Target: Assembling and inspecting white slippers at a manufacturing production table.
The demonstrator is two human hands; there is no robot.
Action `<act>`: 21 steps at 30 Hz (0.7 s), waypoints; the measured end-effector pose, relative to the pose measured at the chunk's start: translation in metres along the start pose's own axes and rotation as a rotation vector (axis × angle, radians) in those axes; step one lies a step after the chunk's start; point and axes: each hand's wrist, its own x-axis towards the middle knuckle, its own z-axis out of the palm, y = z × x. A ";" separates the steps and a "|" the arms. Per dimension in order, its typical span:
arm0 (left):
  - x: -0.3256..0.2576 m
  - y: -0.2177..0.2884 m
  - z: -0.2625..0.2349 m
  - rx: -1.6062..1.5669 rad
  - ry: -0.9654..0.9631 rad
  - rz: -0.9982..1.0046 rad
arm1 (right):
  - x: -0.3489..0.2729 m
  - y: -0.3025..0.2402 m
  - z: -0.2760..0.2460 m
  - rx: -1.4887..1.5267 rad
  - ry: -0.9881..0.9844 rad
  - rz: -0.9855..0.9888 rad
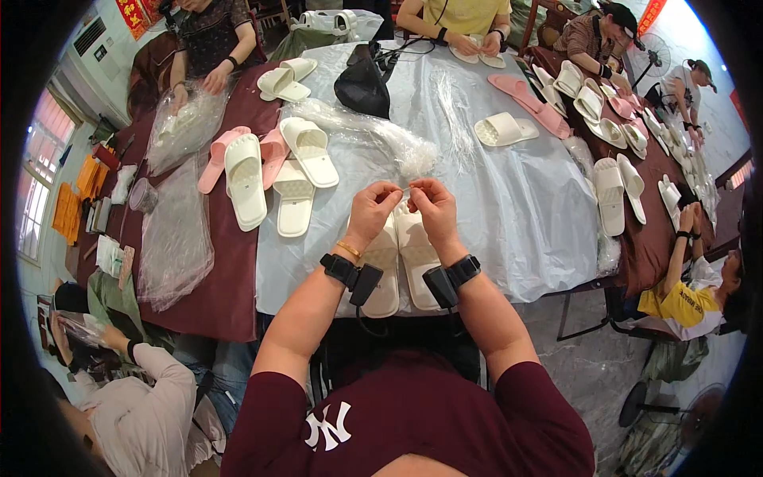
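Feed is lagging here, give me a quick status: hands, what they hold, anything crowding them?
Left hand and right hand both pinching a thin clear plastic piece. Cream slipper pair beneath the wrists. Loose plastic bags just beyond.

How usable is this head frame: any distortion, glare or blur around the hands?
Head view: heavy fisheye bending with black corners; daylight blows out the window; mild sheen on the plastic sheet; left hand and right hand sharp, the thin item they pinch too small to resolve.

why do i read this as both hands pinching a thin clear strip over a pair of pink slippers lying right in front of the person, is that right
Not quite: the pair of slippers under the hands is cream-white, not pink, as the head view shows. The left hand and right hand do pinch a thin clear strip above it. Pink slippers lie further left.
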 end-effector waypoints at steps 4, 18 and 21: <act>0.007 0.000 -0.002 0.051 -0.025 -0.007 | 0.006 -0.002 -0.002 -0.071 -0.005 -0.003; -0.004 -0.010 0.004 0.022 -0.001 -0.024 | 0.000 0.004 -0.011 -0.039 -0.042 0.231; -0.002 -0.007 0.005 0.027 -0.003 -0.024 | 0.004 0.002 -0.008 -0.002 -0.023 0.250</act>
